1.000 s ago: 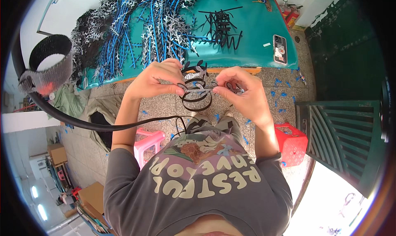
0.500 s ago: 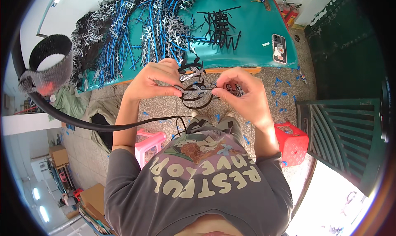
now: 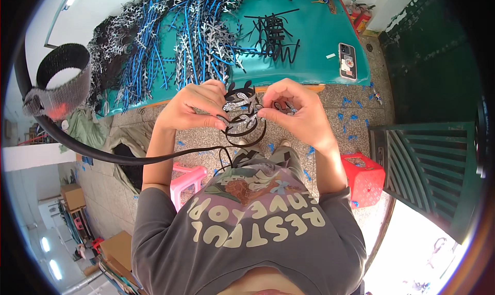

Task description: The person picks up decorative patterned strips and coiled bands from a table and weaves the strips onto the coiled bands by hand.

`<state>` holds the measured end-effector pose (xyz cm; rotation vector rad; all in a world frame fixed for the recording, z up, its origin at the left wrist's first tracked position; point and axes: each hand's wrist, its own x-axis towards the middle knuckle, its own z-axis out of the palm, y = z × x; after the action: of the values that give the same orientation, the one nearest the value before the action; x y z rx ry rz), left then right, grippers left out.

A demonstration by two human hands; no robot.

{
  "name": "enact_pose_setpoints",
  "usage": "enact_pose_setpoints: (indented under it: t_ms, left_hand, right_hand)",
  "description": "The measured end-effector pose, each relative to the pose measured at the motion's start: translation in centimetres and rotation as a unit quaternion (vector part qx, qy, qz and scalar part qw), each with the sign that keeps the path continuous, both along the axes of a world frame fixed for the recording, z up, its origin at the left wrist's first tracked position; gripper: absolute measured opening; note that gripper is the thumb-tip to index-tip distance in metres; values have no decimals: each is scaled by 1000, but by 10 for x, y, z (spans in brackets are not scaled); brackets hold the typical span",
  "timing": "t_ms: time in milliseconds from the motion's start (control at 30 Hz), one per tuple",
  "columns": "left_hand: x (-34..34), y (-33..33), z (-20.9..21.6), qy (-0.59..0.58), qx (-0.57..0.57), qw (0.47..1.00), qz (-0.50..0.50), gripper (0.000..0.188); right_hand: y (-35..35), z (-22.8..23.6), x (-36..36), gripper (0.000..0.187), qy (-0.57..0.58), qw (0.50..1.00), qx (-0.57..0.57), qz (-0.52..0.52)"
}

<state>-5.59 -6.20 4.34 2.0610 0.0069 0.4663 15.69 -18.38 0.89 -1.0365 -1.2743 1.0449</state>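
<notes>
White glare is pouring through the doorway (image 3: 428,259), blowing out detail | tube lights (image 3: 55,269) are glowing opposite | the desk (image 3: 319,37) is catching sheen | the green wall (image 3: 433,63) is sitting dim | hands (image 3: 299,114) are showing fairly crisp | straight edges are bowing toward a blackening rim

Black strip (image 3: 242,91), silver-speckled leaves (image 3: 237,104), green tabletop (image 3: 319,42)

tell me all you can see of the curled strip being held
The curled strip is narrow and black, wound in loose loops, with leaf shapes and silvery, glittering stretches like tiny stones. It looks bendable. Held in the air before the teal table, it is pinched by the left hand and right hand. Whether it is one piece is unclear.
</notes>
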Motion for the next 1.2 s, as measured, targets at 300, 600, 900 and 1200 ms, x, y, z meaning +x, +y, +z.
enact_pose_setpoints:
  t_ms: [300,600,900,1200]
  left_hand:
    - [0,1,-18,-25,-75,997,1,19]
    - [-8,13,-38,21,-109,992,59,19]
    - [-3,20,-20,158,-33,987,12,25]
    - [-1,8,-15,124,47,989,66,31]
  right_hand:
    - [10,-22,-3,40,-18,1000,-24,-7]
    - [27,-58,-6,18,178,970,-46,160]
    - [29,-57,-9,20,68,992,-45,93]
    - [-4,-6,7,10,-83,996,-8,-11]
